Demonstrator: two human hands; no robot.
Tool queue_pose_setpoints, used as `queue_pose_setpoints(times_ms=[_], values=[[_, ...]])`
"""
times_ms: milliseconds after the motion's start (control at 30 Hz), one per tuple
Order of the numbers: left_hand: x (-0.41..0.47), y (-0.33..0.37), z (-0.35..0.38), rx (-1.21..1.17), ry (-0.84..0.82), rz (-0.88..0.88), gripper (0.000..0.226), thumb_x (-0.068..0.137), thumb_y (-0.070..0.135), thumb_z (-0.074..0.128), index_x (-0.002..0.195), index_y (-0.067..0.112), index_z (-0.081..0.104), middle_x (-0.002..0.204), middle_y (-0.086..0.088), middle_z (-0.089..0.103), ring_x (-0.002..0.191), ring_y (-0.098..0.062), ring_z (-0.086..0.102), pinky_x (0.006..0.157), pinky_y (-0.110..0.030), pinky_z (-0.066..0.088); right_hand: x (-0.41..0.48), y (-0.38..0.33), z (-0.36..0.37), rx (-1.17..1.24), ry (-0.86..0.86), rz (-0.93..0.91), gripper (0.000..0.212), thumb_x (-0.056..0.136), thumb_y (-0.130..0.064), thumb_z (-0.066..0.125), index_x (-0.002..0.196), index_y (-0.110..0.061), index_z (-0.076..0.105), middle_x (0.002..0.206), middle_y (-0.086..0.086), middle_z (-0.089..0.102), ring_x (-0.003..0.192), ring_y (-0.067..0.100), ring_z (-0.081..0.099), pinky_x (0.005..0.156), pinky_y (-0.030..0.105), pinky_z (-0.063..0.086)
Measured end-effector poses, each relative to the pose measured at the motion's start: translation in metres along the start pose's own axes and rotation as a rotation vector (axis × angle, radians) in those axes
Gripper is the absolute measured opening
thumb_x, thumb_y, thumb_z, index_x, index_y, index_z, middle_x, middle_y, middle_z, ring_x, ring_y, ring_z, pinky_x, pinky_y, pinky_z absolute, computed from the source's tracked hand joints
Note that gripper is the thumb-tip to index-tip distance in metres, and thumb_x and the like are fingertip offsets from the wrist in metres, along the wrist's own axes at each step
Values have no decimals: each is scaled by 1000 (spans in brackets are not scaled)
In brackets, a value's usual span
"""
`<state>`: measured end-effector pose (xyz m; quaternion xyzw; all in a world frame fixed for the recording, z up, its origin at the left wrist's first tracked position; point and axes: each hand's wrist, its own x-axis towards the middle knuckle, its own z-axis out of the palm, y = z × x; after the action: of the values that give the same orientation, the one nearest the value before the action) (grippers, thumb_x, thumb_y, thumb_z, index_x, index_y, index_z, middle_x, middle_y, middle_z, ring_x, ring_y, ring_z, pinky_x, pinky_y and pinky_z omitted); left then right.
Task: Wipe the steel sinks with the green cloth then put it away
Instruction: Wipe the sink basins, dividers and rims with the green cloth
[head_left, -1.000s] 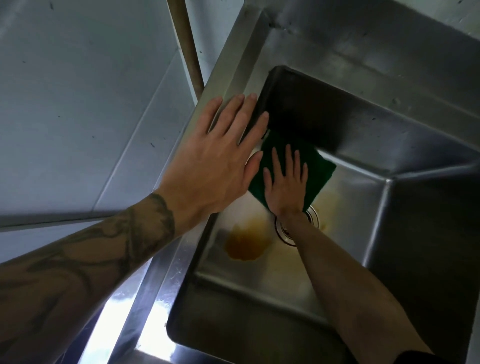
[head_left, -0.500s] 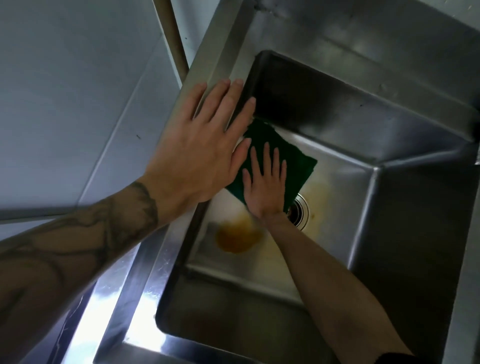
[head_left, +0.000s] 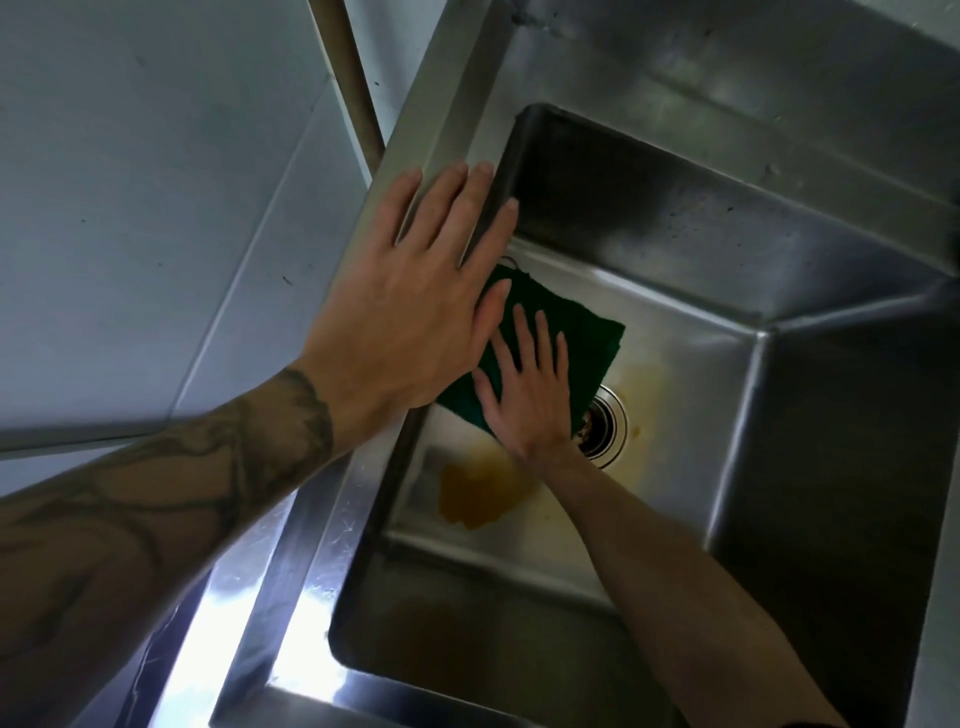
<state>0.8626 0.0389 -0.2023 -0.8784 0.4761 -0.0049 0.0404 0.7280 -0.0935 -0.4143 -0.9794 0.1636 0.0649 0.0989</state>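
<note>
The left hand (head_left: 415, 306) is lying flat, gripping nothing, on the sink (head_left: 431, 119) rim left of the drain (head_left: 605, 426). The right hand (head_left: 524, 395), fingers straight, is pressing the cloth (head_left: 571, 332) down just beside the drain, having edged slightly leftward. The stain (head_left: 483, 493) is still waiting.

cloth: dark green square cloth (head_left: 587, 340), spread flat on the sink floor, near edge just beside the drain (head_left: 607, 427)
sink: deep rectangular stainless steel sink (head_left: 675, 218), orange-brown stain (head_left: 478, 499) on its floor
</note>
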Motion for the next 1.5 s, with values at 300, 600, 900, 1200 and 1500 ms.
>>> queue_pose_setpoints(times_ms=[300, 600, 900, 1200, 1500], values=[[-13, 2, -6, -55, 46, -74, 64, 115, 44, 18, 167, 7, 18, 173, -23, 21, 161, -38, 20, 132, -55, 17, -63, -5, 6, 39, -80, -109, 64, 105, -58, 38, 160, -26, 36, 174, 7, 15, 162, 28, 8, 130, 55, 11], [-99, 22, 5, -65, -1, -191, 67, 114, 47, 19, 168, 6, 16, 176, -18, 10, 164, -34, 8, 133, -54, 14, -36, -18, 6, 22, 5, -16, 71, 105, -64, 33, 165, -28, 25, 175, 11, 12, 162, 34, 5, 130, 55, 4], [-95, 26, 2, -31, -14, -217, 69, 113, 49, 9, 168, 9, 15, 177, -16, 10, 165, -34, 6, 132, -55, 13, -76, 11, 7, -28, -55, -240, 66, 107, -59, 35, 165, -28, 26, 174, 9, 17, 161, 32, 13, 127, 56, 17], [-95, 25, 2, -14, -31, -216, 71, 112, 51, 7, 169, 8, 9, 177, -17, 5, 165, -34, 2, 133, -54, 10, -86, 6, 10, -51, -52, -335, 66, 108, -57, 32, 167, -29, 20, 175, 9, 12, 162, 32, 8, 128, 56, 14], [-96, 25, 2, -36, -20, -184, 69, 114, 50, 11, 168, 7, 13, 176, -20, 9, 164, -38, 6, 132, -57, 13, -104, -17, 21, -58, -103, -377, 66, 108, -53, 36, 166, -26, 22, 175, 11, 8, 162, 34, 3, 129, 58, 11]])
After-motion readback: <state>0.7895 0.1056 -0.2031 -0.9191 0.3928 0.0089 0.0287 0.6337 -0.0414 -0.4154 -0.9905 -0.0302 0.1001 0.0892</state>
